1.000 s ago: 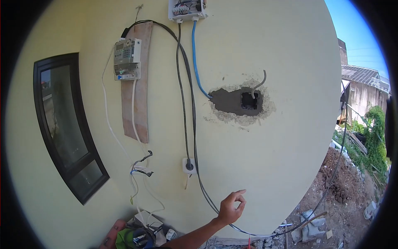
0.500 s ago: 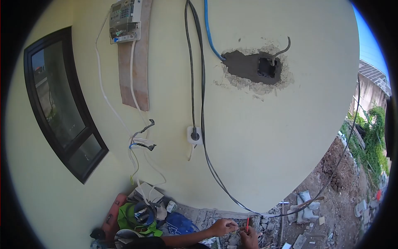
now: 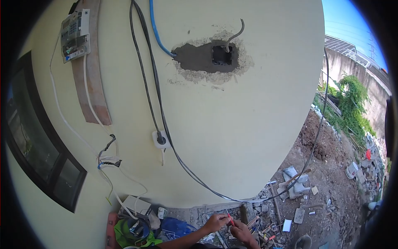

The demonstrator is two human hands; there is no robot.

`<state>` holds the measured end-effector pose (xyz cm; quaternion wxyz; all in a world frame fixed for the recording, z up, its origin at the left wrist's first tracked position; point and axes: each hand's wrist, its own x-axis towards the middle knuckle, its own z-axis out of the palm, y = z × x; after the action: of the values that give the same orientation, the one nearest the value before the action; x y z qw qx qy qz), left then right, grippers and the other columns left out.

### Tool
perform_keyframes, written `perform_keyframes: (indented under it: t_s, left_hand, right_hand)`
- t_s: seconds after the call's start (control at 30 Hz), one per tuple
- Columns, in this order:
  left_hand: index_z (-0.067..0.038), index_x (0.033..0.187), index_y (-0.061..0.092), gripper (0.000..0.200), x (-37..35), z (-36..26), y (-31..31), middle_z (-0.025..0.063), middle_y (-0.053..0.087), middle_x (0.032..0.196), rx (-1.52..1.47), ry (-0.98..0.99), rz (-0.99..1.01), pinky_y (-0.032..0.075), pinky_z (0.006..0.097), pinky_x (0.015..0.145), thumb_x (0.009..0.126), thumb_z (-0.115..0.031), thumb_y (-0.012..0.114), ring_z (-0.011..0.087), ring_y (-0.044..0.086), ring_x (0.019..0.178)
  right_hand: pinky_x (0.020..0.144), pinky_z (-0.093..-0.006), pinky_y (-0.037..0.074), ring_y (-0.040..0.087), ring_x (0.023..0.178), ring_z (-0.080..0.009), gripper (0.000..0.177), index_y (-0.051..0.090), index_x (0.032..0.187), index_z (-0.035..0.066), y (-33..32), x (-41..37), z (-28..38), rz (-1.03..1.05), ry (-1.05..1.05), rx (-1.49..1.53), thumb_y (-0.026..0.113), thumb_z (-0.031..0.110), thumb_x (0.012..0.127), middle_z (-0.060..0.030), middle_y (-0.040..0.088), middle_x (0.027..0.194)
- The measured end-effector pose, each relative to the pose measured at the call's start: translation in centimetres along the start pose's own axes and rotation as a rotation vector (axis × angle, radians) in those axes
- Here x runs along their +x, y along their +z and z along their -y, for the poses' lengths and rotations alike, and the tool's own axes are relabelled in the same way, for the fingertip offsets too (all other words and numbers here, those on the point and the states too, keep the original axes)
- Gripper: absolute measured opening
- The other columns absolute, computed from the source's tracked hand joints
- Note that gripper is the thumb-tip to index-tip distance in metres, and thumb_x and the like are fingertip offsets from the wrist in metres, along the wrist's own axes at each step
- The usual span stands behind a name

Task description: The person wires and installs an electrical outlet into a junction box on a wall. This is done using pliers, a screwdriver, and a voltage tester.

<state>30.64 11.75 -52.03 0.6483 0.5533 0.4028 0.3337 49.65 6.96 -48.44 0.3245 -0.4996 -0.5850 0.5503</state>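
Near the bottom centre, my right hand (image 3: pixel 241 230) is closed round a slim red tool (image 3: pixel 230 219) with a thin metal tip. My left hand (image 3: pixel 216 223) meets it from the left, its fingers pinched together at the tool's tip; what they hold is too small to make out. Above, a black cable (image 3: pixel 188 168) hangs in a loop in front of the pale wall (image 3: pixel 248 133). A socket (image 3: pixel 161 139) with a black plug is on the wall. Higher up, a grey conduit (image 3: pixel 237 35) comes out of a cemented recess (image 3: pixel 195 58), and a blue conduit (image 3: pixel 156 35) enters its left side.
An electric meter (image 3: pixel 76 35) is on a board at upper left, with taped wires (image 3: pixel 108 153) below. A green bag (image 3: pixel 124 234), blue bag (image 3: pixel 174 229) and red case (image 3: pixel 112 228) lie at lower left. Rubble, a bucket (image 3: pixel 352 170) and plants (image 3: pixel 352 99) are right.
The view has shifted right, so the wall and its fittings appear further left. Both hands have moved slightly left and up in view, and the red tool now tilts left.
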Motion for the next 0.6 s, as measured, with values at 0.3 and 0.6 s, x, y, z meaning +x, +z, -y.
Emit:
perform_keyframes:
  t_s: [0.3,0.6]
  left_hand:
    - [0.002,0.108,0.071,0.03,-0.1,-3.7,0.6,0.0082,0.072,0.098,0.144,-0.033,-0.04,0.05,0.0274,0.087,0.098,-0.024,0.061,0.013,0.066,0.095]
    - [-0.001,0.103,0.072,0.031,-0.7,-4.1,0.6,0.0121,0.073,0.1,0.378,0.049,0.003,0.051,0.0308,0.084,0.094,-0.029,0.064,0.0198,0.069,0.092]
  right_hand:
    - [0.062,-0.0291,0.045,0.054,0.068,-0.0114,0.028,0.062,0.109,0.001,-0.8,0.9,-1.9,0.104,0.093,0.056,0.052,0.022,0.094,-0.0036,0.056,0.075]
    - [0.055,-0.0238,0.04,0.05,0.061,-0.0067,0.025,0.062,0.108,0.0,-0.1,-0.2,0.1,0.002,0.129,0.25,0.051,0.021,0.099,0.0007,0.055,0.071]
